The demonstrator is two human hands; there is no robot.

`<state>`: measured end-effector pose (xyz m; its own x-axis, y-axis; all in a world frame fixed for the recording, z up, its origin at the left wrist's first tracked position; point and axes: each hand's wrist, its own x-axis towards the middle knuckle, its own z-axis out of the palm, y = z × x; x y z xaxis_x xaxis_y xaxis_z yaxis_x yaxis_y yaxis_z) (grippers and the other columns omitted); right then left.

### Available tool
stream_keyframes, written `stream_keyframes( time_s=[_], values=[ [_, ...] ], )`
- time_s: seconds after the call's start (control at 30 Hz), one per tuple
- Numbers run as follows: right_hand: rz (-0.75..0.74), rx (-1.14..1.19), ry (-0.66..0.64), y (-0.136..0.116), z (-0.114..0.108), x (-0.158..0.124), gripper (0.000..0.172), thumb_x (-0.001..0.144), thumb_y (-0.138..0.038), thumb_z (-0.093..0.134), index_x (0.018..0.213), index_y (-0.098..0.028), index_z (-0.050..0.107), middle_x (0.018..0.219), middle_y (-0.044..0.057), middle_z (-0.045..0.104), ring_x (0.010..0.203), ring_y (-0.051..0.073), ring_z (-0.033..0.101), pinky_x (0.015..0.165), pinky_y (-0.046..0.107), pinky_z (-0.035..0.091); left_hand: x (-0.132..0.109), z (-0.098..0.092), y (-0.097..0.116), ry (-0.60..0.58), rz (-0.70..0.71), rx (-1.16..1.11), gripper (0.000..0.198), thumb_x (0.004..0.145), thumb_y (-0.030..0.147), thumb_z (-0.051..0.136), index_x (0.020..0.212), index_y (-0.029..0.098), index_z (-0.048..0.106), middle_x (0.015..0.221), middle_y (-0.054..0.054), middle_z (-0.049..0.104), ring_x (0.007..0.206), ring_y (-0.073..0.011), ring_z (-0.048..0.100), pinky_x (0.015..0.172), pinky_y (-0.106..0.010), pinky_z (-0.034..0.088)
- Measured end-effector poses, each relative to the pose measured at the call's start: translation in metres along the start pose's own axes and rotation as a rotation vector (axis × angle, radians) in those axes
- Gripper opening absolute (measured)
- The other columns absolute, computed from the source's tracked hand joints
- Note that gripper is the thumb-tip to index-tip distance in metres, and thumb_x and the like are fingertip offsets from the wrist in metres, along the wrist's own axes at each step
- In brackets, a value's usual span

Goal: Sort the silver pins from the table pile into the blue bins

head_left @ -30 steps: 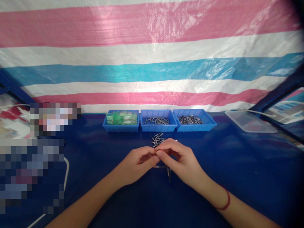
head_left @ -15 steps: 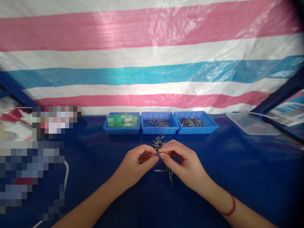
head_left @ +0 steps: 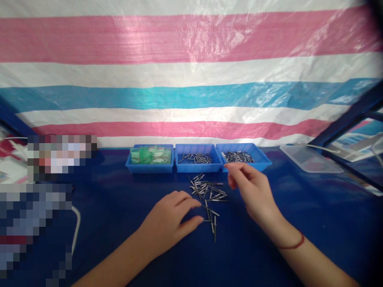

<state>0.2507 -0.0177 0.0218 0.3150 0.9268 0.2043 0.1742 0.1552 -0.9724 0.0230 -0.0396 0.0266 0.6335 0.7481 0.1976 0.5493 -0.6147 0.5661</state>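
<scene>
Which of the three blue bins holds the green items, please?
The left-hand bin: its green items set it apart, whereas the middle bin and right-hand bin both contain slim metal pieces.

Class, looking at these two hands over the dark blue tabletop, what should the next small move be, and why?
Probably the bare left hand should close its thumb and forefinger on the thin silver metal pin beside the thumb's tip: thumb and forefinger stand apart, seemingly holding nothing, and that pin lies loose on the dark blue tabletop.
</scene>
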Motion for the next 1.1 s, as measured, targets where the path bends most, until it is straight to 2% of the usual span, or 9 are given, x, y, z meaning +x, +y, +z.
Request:
stream_keyframes(
  time_s=[0.07, 0.23, 0.33, 0.47, 0.6, 0.7, 0.87, 1.0, 1.1],
  values=[
    [0.087, 0.077, 0.14, 0.006, -0.01, 0.016, 0.027, 0.078, -0.042, 0.067, 0.075, -0.016, 0.064, 0.051, -0.004, 0.049, 0.044, 0.009, 0.043, 0.041, 0.021, 0.035, -0.001, 0.003, -0.001, -0.097, 0.064, 0.129, 0.027, 0.086, 0.039, 0.062, 0.106, 0.022, 0.065, 0.103, -0.005, 0.065, 0.091, -0.0218, 0.059, 0.082, -0.035, 0.045],
    [0.232, 0.16, 0.218, 0.011, -0.022, 0.034, 0.028, 0.073, -0.042, 0.068, 0.077, -0.014, 0.066, 0.055, -0.004, 0.049, 0.038, 0.005, 0.035, 0.034, 0.02, 0.024, -0.001, 0.009, 0.0, -0.16, 0.08, 0.299, 0.018, 0.09, 0.033, 0.059, 0.102, 0.022, 0.066, 0.1, -0.004, 0.064, 0.087, -0.0199, 0.058, 0.076, -0.033, 0.044],
    [0.218, 0.2, 0.161, 0.007, -0.019, 0.028, 0.023, 0.073, -0.038, 0.067, 0.076, -0.015, 0.065, 0.056, -0.004, 0.048, 0.039, 0.005, 0.035, 0.035, 0.02, 0.024, 0.001, 0.013, 0.002, -0.172, 0.099, 0.369, 0.014, 0.092, 0.025, 0.054, 0.096, 0.021, 0.067, 0.096, -0.003, 0.065, 0.083, -0.0183, 0.057, 0.073, -0.032, 0.043],
    [0.113, 0.029, -0.044, 0.001, -0.01, 0.013, 0.024, 0.079, -0.04, 0.062, 0.075, -0.017, 0.064, 0.058, -0.003, 0.05, 0.046, 0.008, 0.04, 0.04, 0.021, 0.03, 0.002, 0.015, 0.002, -0.137, 0.098, 0.368, 0.013, 0.093, 0.022, 0.052, 0.094, 0.019, 0.065, 0.096, -0.003, 0.066, 0.084, -0.0192, 0.058, 0.074, -0.032, 0.043],
    [-0.114, -0.18, -0.394, -0.006, 0.001, -0.01, 0.02, 0.084, -0.037, 0.061, 0.086, -0.018, 0.067, 0.068, 0.001, 0.059, 0.058, 0.012, 0.05, 0.052, 0.025, 0.041, 0.003, 0.009, 0.002, -0.011, -0.039, 0.05, 0.014, 0.095, 0.02, 0.048, 0.096, 0.017, 0.062, 0.096, -0.003, 0.067, 0.087, -0.0167, 0.06, 0.08, -0.029, 0.044],
    [-0.189, -0.15, -0.57, -0.013, 0.009, -0.028, 0.02, 0.086, -0.034, 0.06, 0.099, -0.02, 0.067, 0.074, 0.002, 0.062, 0.059, 0.013, 0.053, 0.054, 0.026, 0.044, 0.005, 0.005, 0.002, 0.084, -0.146, -0.253, 0.015, 0.094, 0.02, 0.048, 0.095, 0.017, 0.062, 0.092, -0.003, 0.067, 0.084, -0.0146, 0.061, 0.078, -0.026, 0.044],
    [-0.197, 0.038, -0.602, -0.019, 0.013, -0.04, 0.019, 0.085, -0.03, 0.064, 0.102, -0.023, 0.066, 0.085, 0.004, 0.064, 0.065, 0.012, 0.058, 0.057, 0.026, 0.048, 0.005, 0.007, 0.001, 0.144, -0.242, -0.672, 0.02, 0.094, 0.029, 0.047, 0.095, 0.015, 0.06, 0.084, -0.002, 0.065, 0.075, -0.0126, 0.06, 0.071, -0.024, 0.046],
    [-0.204, 0.07, -0.561, -0.018, 0.013, -0.036, 0.014, 0.086, -0.026, 0.063, 0.099, -0.023, 0.068, 0.096, 0.006, 0.064, 0.077, 0.015, 0.063, 0.062, 0.026, 0.05, 0.005, 0.011, 0.001, 0.126, -0.228, -0.809, 0.022, 0.094, 0.033, 0.048, 0.091, 0.014, 0.06, 0.079, -0.002, 0.062, 0.072, -0.0118, 0.058, 0.069, -0.023, 0.045],
    [-0.226, 0.093, -0.569, -0.02, 0.014, -0.035, 0.011, 0.087, -0.023, 0.062, 0.095, -0.023, 0.069, 0.091, 0.005, 0.064, 0.08, 0.015, 0.063, 0.064, 0.026, 0.051, 0.005, 0.012, 0.003, 0.096, -0.25, -0.86, 0.024, 0.092, 0.035, 0.051, 0.092, 0.013, 0.06, 0.079, -0.002, 0.061, 0.072, -0.0122, 0.058, 0.069, -0.024, 0.045]
  ],
)
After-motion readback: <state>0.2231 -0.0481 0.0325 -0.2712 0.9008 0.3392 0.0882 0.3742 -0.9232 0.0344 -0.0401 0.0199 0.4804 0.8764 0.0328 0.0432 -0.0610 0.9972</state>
